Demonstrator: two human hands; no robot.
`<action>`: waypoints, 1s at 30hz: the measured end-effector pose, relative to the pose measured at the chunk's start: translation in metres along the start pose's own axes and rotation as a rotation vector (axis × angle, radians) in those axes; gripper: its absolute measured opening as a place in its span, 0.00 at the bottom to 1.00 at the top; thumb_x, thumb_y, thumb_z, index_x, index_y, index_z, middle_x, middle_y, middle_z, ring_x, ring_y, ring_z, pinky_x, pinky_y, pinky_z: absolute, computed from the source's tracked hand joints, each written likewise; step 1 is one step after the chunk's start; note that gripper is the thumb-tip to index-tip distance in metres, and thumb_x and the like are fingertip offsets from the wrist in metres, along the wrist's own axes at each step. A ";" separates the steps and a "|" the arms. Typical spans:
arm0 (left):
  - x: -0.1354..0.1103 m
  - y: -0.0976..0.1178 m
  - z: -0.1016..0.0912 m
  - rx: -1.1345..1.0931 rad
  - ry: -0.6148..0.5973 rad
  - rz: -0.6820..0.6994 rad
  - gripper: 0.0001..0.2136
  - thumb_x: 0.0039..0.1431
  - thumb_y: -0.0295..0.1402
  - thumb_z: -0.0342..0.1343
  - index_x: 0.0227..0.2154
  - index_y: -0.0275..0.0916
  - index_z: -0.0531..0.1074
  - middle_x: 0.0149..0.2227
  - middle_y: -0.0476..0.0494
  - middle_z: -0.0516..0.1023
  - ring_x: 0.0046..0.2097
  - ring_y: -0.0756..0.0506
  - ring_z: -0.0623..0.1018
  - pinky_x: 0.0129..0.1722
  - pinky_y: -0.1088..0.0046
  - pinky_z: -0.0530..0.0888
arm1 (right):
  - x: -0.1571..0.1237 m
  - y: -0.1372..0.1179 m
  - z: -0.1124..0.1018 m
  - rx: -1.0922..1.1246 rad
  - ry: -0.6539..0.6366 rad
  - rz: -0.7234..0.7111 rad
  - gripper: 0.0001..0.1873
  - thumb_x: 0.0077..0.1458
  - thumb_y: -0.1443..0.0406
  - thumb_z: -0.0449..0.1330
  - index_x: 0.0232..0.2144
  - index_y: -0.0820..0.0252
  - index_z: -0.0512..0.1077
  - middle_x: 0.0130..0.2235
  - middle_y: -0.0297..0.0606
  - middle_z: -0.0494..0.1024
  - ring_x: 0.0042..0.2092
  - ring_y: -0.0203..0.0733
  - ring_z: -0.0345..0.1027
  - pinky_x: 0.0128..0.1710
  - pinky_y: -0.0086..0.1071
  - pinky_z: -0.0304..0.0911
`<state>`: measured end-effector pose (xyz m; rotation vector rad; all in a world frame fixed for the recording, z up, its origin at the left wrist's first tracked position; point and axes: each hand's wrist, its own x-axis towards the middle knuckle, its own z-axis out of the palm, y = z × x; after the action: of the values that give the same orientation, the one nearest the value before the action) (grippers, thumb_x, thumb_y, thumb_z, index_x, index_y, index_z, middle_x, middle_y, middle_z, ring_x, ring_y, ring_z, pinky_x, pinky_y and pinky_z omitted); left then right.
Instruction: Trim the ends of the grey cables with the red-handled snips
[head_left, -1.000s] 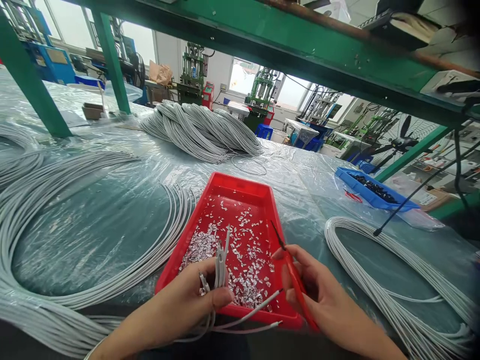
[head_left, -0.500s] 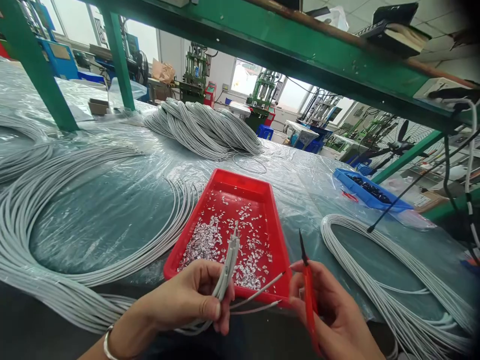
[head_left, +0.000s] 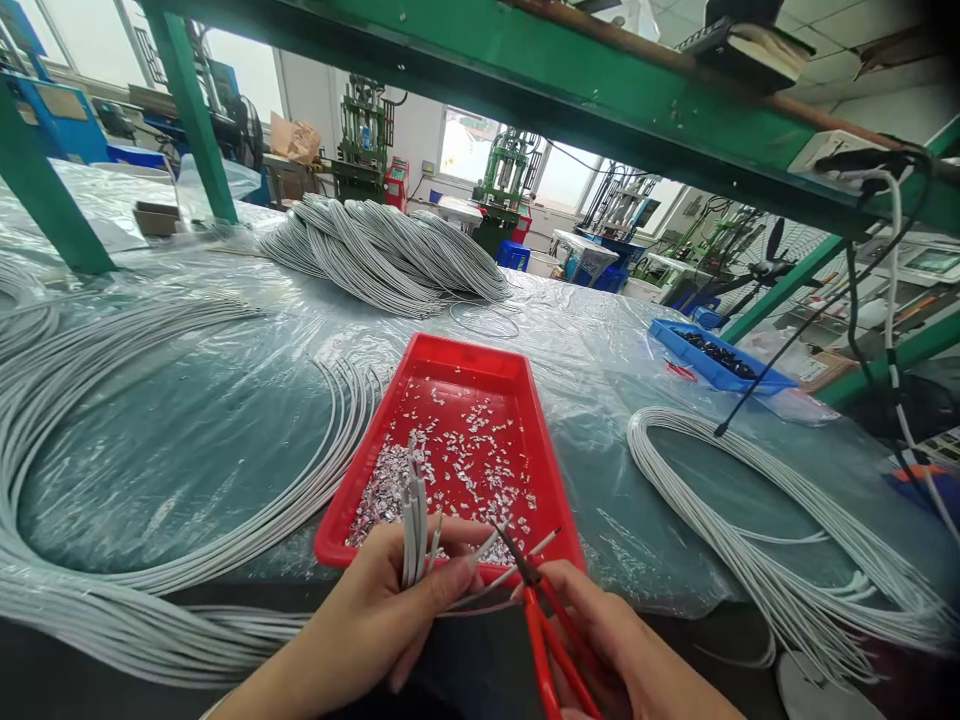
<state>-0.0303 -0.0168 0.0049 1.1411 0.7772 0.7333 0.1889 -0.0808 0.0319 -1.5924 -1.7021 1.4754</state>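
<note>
My left hand [head_left: 409, 600] is closed around a bundle of grey cables [head_left: 414, 515], their cut ends pointing up. Between its thumb and index finger, one cable end is pinched out toward the right. My right hand [head_left: 600, 630] grips red-handled scissors [head_left: 541, 640], whose dark, narrow blades lie at that cable's tip. Whether the blades touch it I cannot tell. A couple more cable ends stick out beside the blades. Beneath both hands is a red tray [head_left: 551, 480] holding many small silvery foil scraps [head_left: 382, 490].
Looped grey cables [head_left: 45, 440] lie at left, another coil [head_left: 675, 470] at right, and a large heap [head_left: 382, 250] behind. A blue bin [head_left: 724, 360] of black parts stands at back right. A green shelf beam [head_left: 450, 70] crosses overhead; a black cord [head_left: 780, 360] hangs at right.
The scissors have come left and their blades have opened at a cable end. My left hand has shifted left and now pinches out a single cable. The view has turned slightly right.
</note>
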 end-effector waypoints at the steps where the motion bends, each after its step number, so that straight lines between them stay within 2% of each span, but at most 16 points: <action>1: 0.000 -0.002 0.000 0.000 0.008 -0.002 0.17 0.57 0.44 0.54 0.42 0.36 0.67 0.16 0.54 0.65 0.13 0.56 0.59 0.13 0.80 0.53 | 0.001 -0.005 -0.001 -0.023 -0.010 0.013 0.39 0.47 0.50 0.57 0.56 0.64 0.56 0.50 0.55 0.62 0.50 0.52 0.60 0.50 0.41 0.57; 3: 0.000 -0.004 0.001 0.005 0.022 0.003 0.16 0.57 0.43 0.54 0.42 0.36 0.68 0.12 0.58 0.58 0.13 0.55 0.59 0.15 0.79 0.53 | 0.002 -0.014 -0.003 -0.058 -0.029 0.024 0.39 0.48 0.50 0.56 0.57 0.67 0.56 0.52 0.55 0.61 0.52 0.50 0.59 0.52 0.40 0.55; 4: 0.001 -0.004 0.001 0.006 0.025 0.008 0.17 0.56 0.44 0.54 0.42 0.36 0.68 0.12 0.58 0.57 0.14 0.55 0.58 0.14 0.80 0.52 | 0.003 -0.017 -0.005 -0.069 -0.047 0.024 0.38 0.49 0.51 0.56 0.57 0.68 0.56 0.52 0.55 0.61 0.52 0.50 0.59 0.52 0.40 0.55; 9: 0.002 0.001 0.002 0.033 0.010 0.011 0.17 0.55 0.46 0.56 0.39 0.38 0.71 0.12 0.57 0.57 0.14 0.55 0.57 0.13 0.81 0.50 | 0.001 -0.021 -0.013 0.033 -0.132 0.006 0.39 0.51 0.53 0.55 0.59 0.70 0.51 0.56 0.57 0.56 0.57 0.50 0.53 0.54 0.40 0.53; 14: 0.002 0.000 0.001 0.028 0.001 0.019 0.16 0.55 0.46 0.55 0.40 0.41 0.72 0.13 0.57 0.57 0.15 0.55 0.57 0.13 0.81 0.50 | 0.002 -0.022 -0.015 -0.021 -0.136 -0.017 0.33 0.55 0.54 0.53 0.57 0.67 0.53 0.55 0.52 0.57 0.55 0.43 0.56 0.54 0.33 0.54; 16: 0.004 -0.002 0.002 0.011 0.025 0.049 0.13 0.55 0.43 0.56 0.39 0.41 0.73 0.13 0.57 0.58 0.14 0.56 0.57 0.14 0.82 0.50 | 0.003 -0.024 -0.015 -0.103 -0.142 -0.010 0.32 0.56 0.55 0.51 0.58 0.65 0.52 0.54 0.50 0.59 0.54 0.42 0.57 0.54 0.34 0.54; 19: 0.010 -0.004 0.006 -0.061 0.123 0.163 0.06 0.48 0.33 0.64 0.30 0.41 0.74 0.18 0.55 0.62 0.17 0.56 0.60 0.14 0.83 0.54 | 0.006 -0.029 -0.016 -0.275 -0.149 0.064 0.29 0.55 0.56 0.51 0.56 0.62 0.57 0.51 0.49 0.63 0.50 0.46 0.60 0.52 0.40 0.56; 22: 0.015 -0.003 0.009 -0.140 0.184 0.204 0.07 0.44 0.29 0.66 0.22 0.38 0.72 0.21 0.53 0.68 0.18 0.55 0.64 0.14 0.83 0.58 | 0.009 -0.031 -0.018 -0.346 -0.157 0.064 0.29 0.52 0.55 0.51 0.55 0.62 0.59 0.49 0.51 0.65 0.48 0.50 0.61 0.48 0.44 0.58; 24: 0.017 -0.003 0.007 -0.166 0.129 0.172 0.05 0.49 0.31 0.64 0.24 0.38 0.73 0.20 0.52 0.69 0.16 0.55 0.66 0.14 0.83 0.58 | 0.012 -0.031 -0.019 -0.373 -0.158 0.056 0.29 0.52 0.54 0.50 0.54 0.61 0.59 0.49 0.51 0.65 0.48 0.51 0.61 0.48 0.44 0.58; 27: 0.018 -0.002 -0.001 -0.231 -0.062 0.085 0.09 0.53 0.38 0.61 0.27 0.37 0.73 0.19 0.49 0.70 0.15 0.54 0.67 0.14 0.84 0.57 | 0.016 -0.034 -0.021 -0.425 -0.196 0.034 0.26 0.54 0.55 0.49 0.53 0.60 0.61 0.45 0.49 0.68 0.46 0.49 0.62 0.45 0.41 0.60; 30: 0.017 -0.002 -0.009 -0.377 -0.248 -0.067 0.13 0.52 0.41 0.61 0.24 0.35 0.72 0.18 0.48 0.69 0.13 0.56 0.64 0.11 0.85 0.53 | 0.020 -0.039 -0.024 -0.484 -0.215 -0.058 0.25 0.54 0.59 0.49 0.52 0.65 0.63 0.42 0.51 0.70 0.42 0.50 0.64 0.42 0.41 0.61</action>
<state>-0.0284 0.0011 -0.0022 0.8391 0.4423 0.6351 0.1843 -0.0460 0.0666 -1.6326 -2.3460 1.3096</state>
